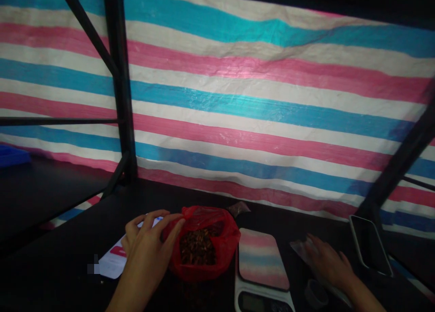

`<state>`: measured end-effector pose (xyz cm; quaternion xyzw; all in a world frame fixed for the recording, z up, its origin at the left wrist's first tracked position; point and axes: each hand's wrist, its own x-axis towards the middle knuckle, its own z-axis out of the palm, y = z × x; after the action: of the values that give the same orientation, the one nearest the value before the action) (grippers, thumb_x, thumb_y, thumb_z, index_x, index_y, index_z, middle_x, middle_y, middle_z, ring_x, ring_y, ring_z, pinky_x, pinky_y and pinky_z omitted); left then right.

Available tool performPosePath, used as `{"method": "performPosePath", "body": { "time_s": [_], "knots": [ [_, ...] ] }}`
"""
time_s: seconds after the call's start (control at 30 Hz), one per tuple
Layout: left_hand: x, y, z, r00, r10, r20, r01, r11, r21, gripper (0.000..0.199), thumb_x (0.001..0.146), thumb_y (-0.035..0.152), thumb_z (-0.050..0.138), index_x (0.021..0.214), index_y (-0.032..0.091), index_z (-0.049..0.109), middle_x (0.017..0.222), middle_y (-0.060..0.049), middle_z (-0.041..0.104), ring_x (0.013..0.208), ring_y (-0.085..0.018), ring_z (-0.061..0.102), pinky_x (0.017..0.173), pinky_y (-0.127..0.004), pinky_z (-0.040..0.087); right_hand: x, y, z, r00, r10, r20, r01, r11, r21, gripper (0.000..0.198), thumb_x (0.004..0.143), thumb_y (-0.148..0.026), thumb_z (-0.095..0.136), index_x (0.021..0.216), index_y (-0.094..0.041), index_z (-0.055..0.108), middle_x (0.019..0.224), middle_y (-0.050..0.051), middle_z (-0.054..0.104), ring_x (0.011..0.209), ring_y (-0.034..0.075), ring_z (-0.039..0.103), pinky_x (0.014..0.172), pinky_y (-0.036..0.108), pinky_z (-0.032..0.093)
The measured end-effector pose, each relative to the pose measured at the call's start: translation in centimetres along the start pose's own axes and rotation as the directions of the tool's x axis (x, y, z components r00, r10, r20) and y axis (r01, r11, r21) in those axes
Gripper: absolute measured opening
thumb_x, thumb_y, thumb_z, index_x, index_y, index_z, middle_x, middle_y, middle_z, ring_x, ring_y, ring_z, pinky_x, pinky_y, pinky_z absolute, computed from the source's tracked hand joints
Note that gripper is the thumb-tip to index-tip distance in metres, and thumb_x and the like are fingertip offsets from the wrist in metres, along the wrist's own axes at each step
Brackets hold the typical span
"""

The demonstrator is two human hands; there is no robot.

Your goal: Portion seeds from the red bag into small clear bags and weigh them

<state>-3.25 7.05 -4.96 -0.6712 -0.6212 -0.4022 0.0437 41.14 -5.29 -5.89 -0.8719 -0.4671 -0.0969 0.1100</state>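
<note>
A red plastic bag (222, 253) stands with its mouth open, partly filled with small brown dried pieces (198, 247). My left hand (149, 239) is at the bag's left rim, thumb and forefinger pinched on its edge. Off to the right, my right hand (329, 260) reaches down to the dark table, its fingers closed over a thin clear plastic bag (299, 248). That hand is dim and slightly blurred. Between the hands lies a white kitchen scale (263, 260) with a shiny platform that reflects the stripes.
A small filled clear packet (239, 208) lies behind the red bag. Left of it is a lit phone (113, 260), partly behind my left hand. Another phone (370, 245) rests at the right. A small round object (316, 293) sits near my right wrist. Black frame posts (120, 85) border the striped sheet.
</note>
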Motion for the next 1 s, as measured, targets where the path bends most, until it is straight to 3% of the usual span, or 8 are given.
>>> {"method": "performPosePath", "body": {
  "time_s": [0.13, 0.3, 0.4, 0.53, 0.67, 0.87, 0.93, 1.0],
  "knots": [
    [-0.3, 1.1, -0.1, 0.999, -0.017, -0.027, 0.016, 0.999, -0.033, 0.025, 0.097, 0.037, 0.062, 0.103, 0.037, 0.086, 0.123, -0.007, 0.076, 0.117, -0.041, 0.053, 0.084, -0.049, 0.048, 0.5, -4.6, -1.3, 0.999, -0.042, 0.021, 0.042, 0.999, -0.015, 0.049, 0.094, -0.029, 0.054, 0.137, -0.012, 0.072, 0.141, 0.024, 0.070, 0.138, 0.045, 0.060, 0.114, 0.066, 0.043],
    [-0.9, 2.3, -0.8, 1.000, -0.009, 0.012, 0.010, 0.993, -0.119, 0.021, 0.091, 0.026, 0.069, 0.099, 0.036, 0.086, 0.117, -0.006, 0.076, 0.115, -0.038, 0.054, 0.087, -0.048, 0.047, 1.3, -14.1, -0.3, 0.956, -0.291, 0.033, 0.286, 0.951, 0.114, 0.043, 0.102, -0.034, 0.047, 0.139, -0.030, 0.070, 0.148, 0.007, 0.068, 0.146, 0.028, 0.055, 0.122, 0.051, 0.037],
    [-1.2, 2.2, -1.2, 0.998, 0.037, -0.042, -0.044, 0.983, -0.181, 0.020, 0.091, 0.024, 0.070, 0.102, 0.034, 0.084, 0.116, -0.007, 0.075, 0.113, -0.036, 0.053, 0.092, -0.049, 0.047, 2.3, -17.8, 1.0, 0.941, -0.334, 0.052, 0.320, 0.930, 0.182, 0.045, 0.105, -0.037, 0.043, 0.140, -0.029, 0.070, 0.152, 0.009, 0.065, 0.147, 0.030, 0.054, 0.121, 0.053, 0.038],
    [-1.4, 1.6, -1.2, 0.984, 0.042, -0.176, -0.075, 0.979, -0.189, 0.018, 0.093, 0.027, 0.069, 0.105, 0.030, 0.083, 0.114, -0.010, 0.071, 0.109, -0.036, 0.053, 0.092, -0.052, 0.048, 3.3, -19.3, 2.3, 0.945, -0.317, 0.078, 0.290, 0.924, 0.249, 0.046, 0.102, -0.031, 0.045, 0.138, -0.021, 0.071, 0.140, 0.016, 0.072, 0.139, 0.037, 0.060, 0.118, 0.061, 0.038],
    [-1.5, 0.9, -0.9, 0.975, 0.072, -0.210, -0.110, 0.978, -0.175, 0.019, 0.096, 0.032, 0.066, 0.106, 0.032, 0.081, 0.116, -0.011, 0.069, 0.108, -0.037, 0.052, 0.086, -0.053, 0.049, 3.5, -19.6, 2.3, 0.950, -0.308, 0.057, 0.270, 0.897, 0.349, 0.036, 0.095, -0.026, 0.050, 0.113, -0.023, 0.082, 0.120, 0.015, 0.081, 0.128, 0.038, 0.068, 0.113, 0.061, 0.043],
    [-1.5, 1.8, -2.6, 0.953, 0.024, -0.301, -0.132, 0.929, -0.347, 0.014, 0.094, 0.033, 0.067, 0.099, 0.034, 0.081, 0.109, -0.009, 0.070, 0.104, -0.034, 0.056, 0.088, -0.052, 0.048, 2.5, -19.5, -0.4, 0.945, -0.286, -0.159, 0.325, 0.755, 0.570, 0.039, 0.095, -0.036, 0.048, 0.109, -0.022, 0.081, 0.119, 0.012, 0.081, 0.111, 0.030, 0.076, 0.101, 0.043, 0.057],
    [-1.6, 3.3, -3.6, 0.972, -0.020, -0.233, -0.110, 0.840, -0.531, 0.014, 0.094, 0.034, 0.067, 0.097, 0.033, 0.080, 0.104, -0.007, 0.071, 0.100, -0.030, 0.061, 0.088, -0.047, 0.051, 1.1, -19.6, -2.0, 0.934, -0.258, -0.249, 0.358, 0.702, 0.616, 0.042, 0.097, -0.043, 0.047, 0.111, -0.021, 0.080, 0.119, 0.013, 0.081, 0.110, 0.029, 0.077, 0.099, 0.041, 0.059],
    [-1.8, 5.1, -4.3, 0.999, -0.029, -0.034, -0.004, 0.696, -0.718, 0.015, 0.094, 0.038, 0.066, 0.094, 0.032, 0.080, 0.097, -0.005, 0.072, 0.092, -0.026, 0.067, 0.083, -0.041, 0.054, -1.1, -20.3, -3.7, 0.908, -0.235, -0.347, 0.414, 0.626, 0.661, 0.038, 0.097, -0.046, 0.051, 0.106, -0.022, 0.079, 0.113, 0.011, 0.082, 0.104, 0.027, 0.078, 0.094, 0.038, 0.061]
  ]
}}
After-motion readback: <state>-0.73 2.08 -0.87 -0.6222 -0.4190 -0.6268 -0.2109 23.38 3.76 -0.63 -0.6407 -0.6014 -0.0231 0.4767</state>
